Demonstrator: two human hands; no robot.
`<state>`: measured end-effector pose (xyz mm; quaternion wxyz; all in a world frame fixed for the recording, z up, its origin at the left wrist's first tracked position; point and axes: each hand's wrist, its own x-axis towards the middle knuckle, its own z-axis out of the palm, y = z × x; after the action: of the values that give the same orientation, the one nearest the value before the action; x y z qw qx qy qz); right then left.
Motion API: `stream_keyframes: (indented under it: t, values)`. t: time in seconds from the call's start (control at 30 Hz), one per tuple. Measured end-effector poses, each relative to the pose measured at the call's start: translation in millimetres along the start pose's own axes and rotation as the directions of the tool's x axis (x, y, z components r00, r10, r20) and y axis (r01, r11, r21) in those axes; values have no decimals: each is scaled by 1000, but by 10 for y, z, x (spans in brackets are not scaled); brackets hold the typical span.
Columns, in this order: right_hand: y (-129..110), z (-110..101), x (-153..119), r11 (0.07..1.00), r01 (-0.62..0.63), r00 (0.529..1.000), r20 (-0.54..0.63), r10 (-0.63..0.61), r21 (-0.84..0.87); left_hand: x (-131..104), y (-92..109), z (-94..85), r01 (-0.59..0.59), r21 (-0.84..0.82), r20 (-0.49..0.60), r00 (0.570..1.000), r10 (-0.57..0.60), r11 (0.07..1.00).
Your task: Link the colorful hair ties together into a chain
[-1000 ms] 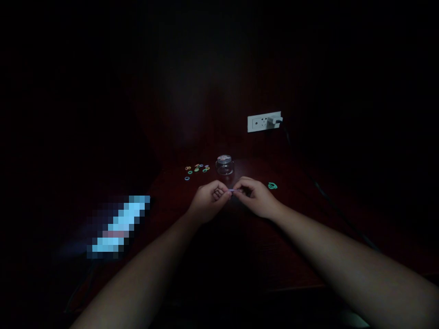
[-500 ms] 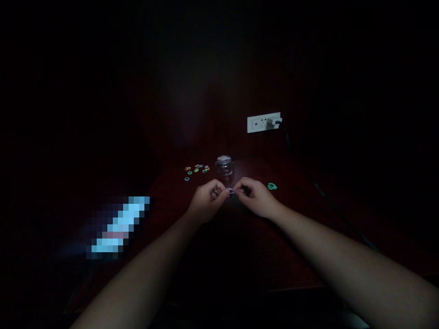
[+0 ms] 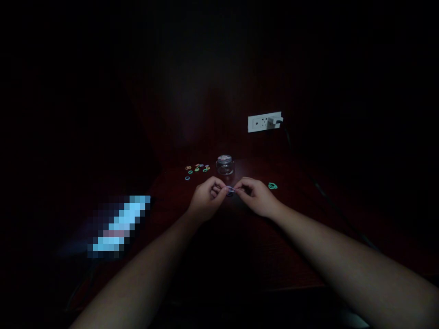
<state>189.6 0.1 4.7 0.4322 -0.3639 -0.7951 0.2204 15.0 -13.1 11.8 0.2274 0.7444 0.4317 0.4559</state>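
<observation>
Between my two hands is a small pale purple band [image 3: 231, 189]. My left hand [image 3: 210, 197] pinches its left side between thumb and fingertips. On the other side, the fingertips of my right hand [image 3: 254, 195] are closed on the band. A clear glass jar [image 3: 225, 165] with a lid stands just beyond my hands. Several small coloured rings [image 3: 196, 169] lie left of the jar. Green bands [image 3: 272, 186] rest in a small bunch to the right of my right hand.
A lit, pixelated screen [image 3: 123, 226] is at the left of the dark red table [image 3: 274, 256]. On the back wall is a white socket panel [image 3: 264, 122] with a plug in it, and a dark cable [image 3: 322, 193] runs down the right side.
The purple band between my fingertips has shifted slightly and shows a little more open. Both hands keep nearly the same place.
</observation>
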Motion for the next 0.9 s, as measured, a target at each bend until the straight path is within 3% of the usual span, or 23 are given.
stream_keyframes:
  t: [0.5,0.9]
  values:
    - [16,-10,6,999,-8,990,-140,14,41,5,13,31,10,-40,2,1000,-9,999]
    - [18,-5,3,1000,-22,988,-155,25,15,13,-7,15,6,-11,14,1000,-5,1000]
